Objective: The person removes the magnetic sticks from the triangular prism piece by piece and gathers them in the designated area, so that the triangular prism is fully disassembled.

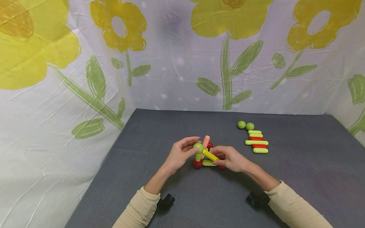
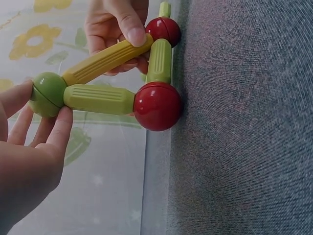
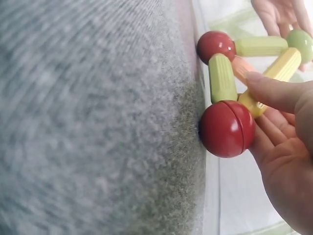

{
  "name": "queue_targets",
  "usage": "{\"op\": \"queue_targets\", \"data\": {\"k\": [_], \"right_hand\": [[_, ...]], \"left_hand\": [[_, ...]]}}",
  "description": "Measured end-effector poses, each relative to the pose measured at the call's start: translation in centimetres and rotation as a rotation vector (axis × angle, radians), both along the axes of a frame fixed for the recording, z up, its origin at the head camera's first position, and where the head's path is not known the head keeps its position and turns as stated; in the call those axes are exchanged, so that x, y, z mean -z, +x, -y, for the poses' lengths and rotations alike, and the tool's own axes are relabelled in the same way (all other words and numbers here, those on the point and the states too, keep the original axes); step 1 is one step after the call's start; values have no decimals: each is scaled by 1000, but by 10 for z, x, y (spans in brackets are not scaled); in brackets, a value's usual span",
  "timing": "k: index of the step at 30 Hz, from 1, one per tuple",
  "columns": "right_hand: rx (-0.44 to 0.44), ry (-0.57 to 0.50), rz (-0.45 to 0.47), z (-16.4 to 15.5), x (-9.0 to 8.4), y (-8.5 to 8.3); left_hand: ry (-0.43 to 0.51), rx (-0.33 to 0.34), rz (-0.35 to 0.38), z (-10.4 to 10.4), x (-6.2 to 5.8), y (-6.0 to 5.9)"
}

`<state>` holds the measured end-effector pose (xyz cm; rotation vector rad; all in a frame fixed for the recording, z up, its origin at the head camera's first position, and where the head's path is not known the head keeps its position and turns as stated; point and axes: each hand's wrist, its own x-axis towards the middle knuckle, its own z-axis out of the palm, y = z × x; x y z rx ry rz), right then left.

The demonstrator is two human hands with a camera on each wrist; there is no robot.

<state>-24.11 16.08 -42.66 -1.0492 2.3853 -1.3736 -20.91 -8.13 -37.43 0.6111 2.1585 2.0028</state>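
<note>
My left hand (image 1: 178, 155) pinches a green ball (image 1: 199, 146) between thumb and fingers. A yellow rod (image 1: 210, 155) slants down from that ball, and my right hand (image 1: 232, 159) pinches its lower end, close to a red ball (image 3: 226, 131). Below the green ball a light green rod (image 2: 98, 99) runs to another red ball (image 2: 157, 106) on the table. A second light green rod (image 3: 223, 78) joins these two red balls along the table. Behind them an orange-pink rod (image 1: 206, 141) leans beside a further red ball (image 1: 210, 145). Fingers partly hide the back of the structure.
On the dark grey table (image 1: 137, 139), two loose green balls (image 1: 241, 124) lie at the back right. In front of them, several green and red rods (image 1: 256, 142) lie in a column. A flower-patterned cloth (image 1: 176, 79) hangs behind the table.
</note>
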Motion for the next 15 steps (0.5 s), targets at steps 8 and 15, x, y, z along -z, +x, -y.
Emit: {"op": "queue_targets", "data": {"k": [8,15], "right_hand": [[10,-25,15,1,0,1],[1,-45,50,-1,-1,0]], "left_hand": [[3,1,-16,1,0,0],[-7,26,3,0,0,0]]}}
